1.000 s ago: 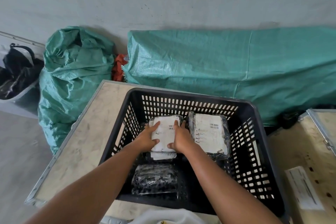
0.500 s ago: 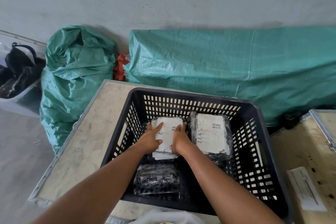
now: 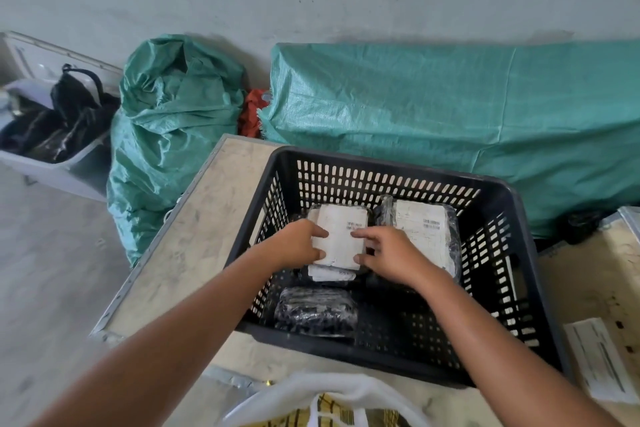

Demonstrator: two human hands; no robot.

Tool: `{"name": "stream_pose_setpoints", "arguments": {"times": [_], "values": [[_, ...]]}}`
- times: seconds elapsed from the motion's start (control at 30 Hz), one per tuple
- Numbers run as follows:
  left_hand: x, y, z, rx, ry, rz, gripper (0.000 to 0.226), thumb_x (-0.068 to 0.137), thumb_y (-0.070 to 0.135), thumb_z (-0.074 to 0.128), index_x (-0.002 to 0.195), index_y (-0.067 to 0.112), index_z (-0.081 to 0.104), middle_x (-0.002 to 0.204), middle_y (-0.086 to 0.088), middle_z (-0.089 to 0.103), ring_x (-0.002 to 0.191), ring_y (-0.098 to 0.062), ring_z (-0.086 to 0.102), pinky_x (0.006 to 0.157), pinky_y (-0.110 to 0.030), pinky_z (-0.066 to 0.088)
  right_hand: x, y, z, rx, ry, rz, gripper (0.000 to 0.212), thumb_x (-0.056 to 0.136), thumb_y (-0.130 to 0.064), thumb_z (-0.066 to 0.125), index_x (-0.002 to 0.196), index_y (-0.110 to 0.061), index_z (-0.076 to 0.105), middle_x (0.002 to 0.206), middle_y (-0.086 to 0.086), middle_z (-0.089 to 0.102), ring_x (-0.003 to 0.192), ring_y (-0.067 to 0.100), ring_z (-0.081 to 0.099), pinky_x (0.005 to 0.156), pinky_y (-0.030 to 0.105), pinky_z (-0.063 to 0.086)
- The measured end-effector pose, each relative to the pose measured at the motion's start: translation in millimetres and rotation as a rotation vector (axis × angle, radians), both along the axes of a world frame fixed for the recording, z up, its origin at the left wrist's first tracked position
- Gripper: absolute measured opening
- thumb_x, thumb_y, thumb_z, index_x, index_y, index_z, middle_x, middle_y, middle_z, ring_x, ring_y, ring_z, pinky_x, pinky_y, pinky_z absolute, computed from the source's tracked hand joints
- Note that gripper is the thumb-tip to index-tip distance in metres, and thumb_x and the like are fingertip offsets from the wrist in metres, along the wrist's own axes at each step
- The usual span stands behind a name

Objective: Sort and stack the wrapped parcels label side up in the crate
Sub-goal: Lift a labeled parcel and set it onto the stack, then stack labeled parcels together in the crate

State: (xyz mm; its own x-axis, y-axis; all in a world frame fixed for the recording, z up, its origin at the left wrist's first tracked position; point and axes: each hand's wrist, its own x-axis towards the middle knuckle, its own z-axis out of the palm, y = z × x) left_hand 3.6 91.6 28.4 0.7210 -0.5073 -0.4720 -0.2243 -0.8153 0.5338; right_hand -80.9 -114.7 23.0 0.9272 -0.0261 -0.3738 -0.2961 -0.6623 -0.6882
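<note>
A black slotted crate stands on a wooden-topped case. Inside at the back left lies a stack of wrapped parcels; the top parcel shows its white label upward. My left hand grips that parcel's left edge and my right hand grips its right edge. A second labelled parcel lies label up at the back right, beside my right hand. A dark wrapped parcel with no label showing rests at the crate's front left.
The wooden-topped case has a metal rim. A white label sheet lies on another case at right. Green woven sacks and a green tarp-covered bundle line the wall. A white bag sits at the bottom edge.
Both hands have slid from on top of the label to the parcel's two side edges, fingers now curled round it. The parcel stays on the back left stack.
</note>
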Motion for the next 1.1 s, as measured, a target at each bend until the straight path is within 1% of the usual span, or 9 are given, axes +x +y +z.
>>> {"name": "stream_pose_setpoints", "arguments": {"times": [0.1, 0.2, 0.33, 0.5, 0.7, 0.8, 0.9, 1.0, 1.1], "values": [[-24, 19, 7, 0.081, 0.077, -0.15, 0.054, 0.091, 0.016, 0.075, 0.143, 0.015, 0.06, 0.142, -0.003, 0.063, 0.119, -0.018, 0.064, 0.103, -0.028, 0.048, -22, -15, -2, 0.147, 0.093, 0.106, 0.043, 0.079, -0.015, 0.089, 0.11, -0.04, 0.074, 0.144, -0.006, 0.06, 0.127, 0.013, 0.061, 0.104, 0.03, 0.051], [-41, 34, 3, 0.145, 0.17, -0.269, 0.048, 0.091, 0.013, 0.075, 0.138, 0.018, 0.065, 0.142, 0.002, 0.063, 0.124, -0.017, 0.061, 0.107, -0.031, 0.046, -35, -9, -14, 0.206, 0.172, 0.226, 0.04, 0.074, -0.012, 0.092, 0.104, -0.034, 0.079, 0.145, -0.008, 0.059, 0.132, 0.006, 0.054, 0.1, 0.015, 0.043], [-52, 43, -5, 0.114, 0.281, -0.298, 0.047, 0.09, 0.014, 0.077, 0.136, 0.019, 0.066, 0.146, 0.003, 0.059, 0.135, -0.014, 0.054, 0.117, -0.036, 0.037, -37, 8, -31, 0.17, 0.23, 0.414, 0.042, 0.068, -0.02, 0.096, 0.102, -0.039, 0.08, 0.147, -0.004, 0.058, 0.138, 0.007, 0.049, 0.112, 0.033, 0.041], [-51, 51, -11, 0.045, 0.287, -0.223, 0.05, 0.089, 0.008, 0.076, 0.137, 0.019, 0.065, 0.146, 0.003, 0.059, 0.135, -0.016, 0.054, 0.119, -0.039, 0.035, -35, 8, -42, 0.231, 0.224, 0.455, 0.037, 0.072, -0.021, 0.093, 0.101, -0.041, 0.081, 0.142, -0.01, 0.062, 0.131, 0.001, 0.054, 0.111, 0.027, 0.039], [-58, 42, -19, 0.237, 0.028, -0.236, 0.092, 0.085, 0.006, 0.077, 0.157, 0.041, 0.032, 0.158, -0.002, 0.047, 0.138, -0.025, 0.05, 0.114, -0.037, 0.038, -33, -2, -43, 0.36, 0.128, 0.246, 0.033, 0.092, -0.011, 0.076, 0.109, -0.039, 0.08, 0.139, -0.013, 0.063, 0.127, -0.01, 0.051, 0.118, 0.031, 0.037], [-55, 34, -18, 0.344, -0.054, -0.3, 0.104, 0.08, 0.004, 0.08, 0.158, 0.045, 0.025, 0.153, -0.011, 0.051, 0.126, -0.029, 0.059, 0.099, -0.037, 0.049, -30, 6, -41, 0.337, 0.107, 0.266, 0.046, 0.097, -0.005, 0.068, 0.102, -0.049, 0.079, 0.147, -0.005, 0.058, 0.139, 0.002, 0.045, 0.118, 0.033, 0.036], [-54, 33, -17, 0.36, -0.153, -0.36, 0.096, 0.086, 0.0, 0.068, 0.159, 0.044, 0.024, 0.145, -0.014, 0.057, 0.117, -0.03, 0.064, 0.084, -0.033, 0.049, -28, 9, -42, 0.295, 0.098, 0.327, 0.056, 0.098, -0.001, 0.063, 0.095, -0.054, 0.078, 0.152, -0.002, 0.053, 0.145, 0.009, 0.04, 0.117, 0.033, 0.036], [-56, 33, -18, 0.31, -0.16, -0.358, 0.09, 0.089, 0.002, 0.063, 0.159, 0.044, 0.024, 0.145, -0.013, 0.056, 0.122, -0.031, 0.061, 0.092, -0.036, 0.048, -27, 6, -39, 0.25, 0.087, 0.347, 0.06, 0.097, 0.0, 0.06, 0.091, -0.057, 0.077, 0.154, -0.003, 0.051, 0.145, 0.01, 0.04, 0.115, 0.031, 0.038], [-54, 32, -13, 0.17, -0.116, -0.341, 0.085, 0.089, 0.003, 0.063, 0.157, 0.042, 0.031, 0.146, -0.007, 0.058, 0.125, -0.026, 0.059, 0.103, -0.036, 0.047, -26, -2, -33, 0.259, 0.075, 0.304, 0.041, 0.087, -0.01, 0.08, 0.091, -0.051, 0.079, 0.145, -0.005, 0.059, 0.136, 0.008, 0.049, 0.113, 0.03, 0.039]]}}
